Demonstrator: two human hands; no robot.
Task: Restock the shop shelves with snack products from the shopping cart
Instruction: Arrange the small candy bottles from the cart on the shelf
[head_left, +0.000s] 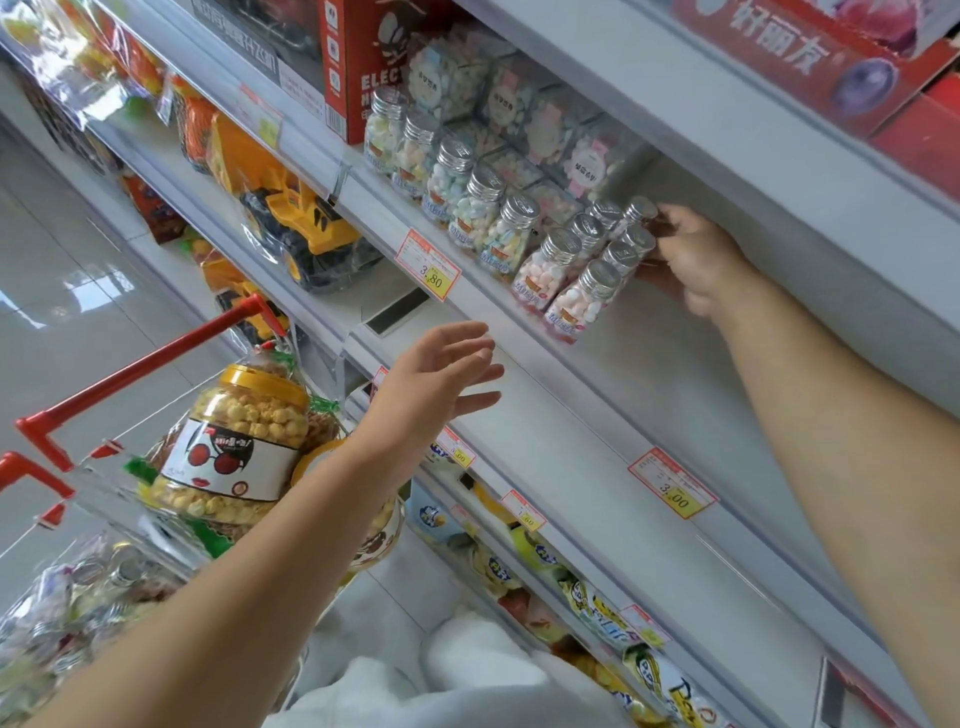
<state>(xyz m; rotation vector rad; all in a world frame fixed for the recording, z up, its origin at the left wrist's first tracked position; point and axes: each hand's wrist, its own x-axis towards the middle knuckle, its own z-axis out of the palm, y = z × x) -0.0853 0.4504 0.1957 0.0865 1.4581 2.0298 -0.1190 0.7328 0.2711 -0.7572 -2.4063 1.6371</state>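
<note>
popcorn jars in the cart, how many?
2. One popcorn jar lies tilted on top of the load in the cart. The second popcorn jar is just right of it, mostly hidden behind the left forearm. More may be buried underneath.

Silver caps on clear bottles (543, 273); pastel pink, white, blue and yellow sweets inside, blue-lettered labels. White shelves (649, 395) with red-edged white-and-yellow tags (428, 265). Red cart handle (150, 358). Yellow lid on popcorn jar (234, 452); white label printed in red and black. Yellow-and-black toy truck (301, 228). Red box (358, 67) with white lettering. Yellow and blue bags (597, 597) lower down.
</note>
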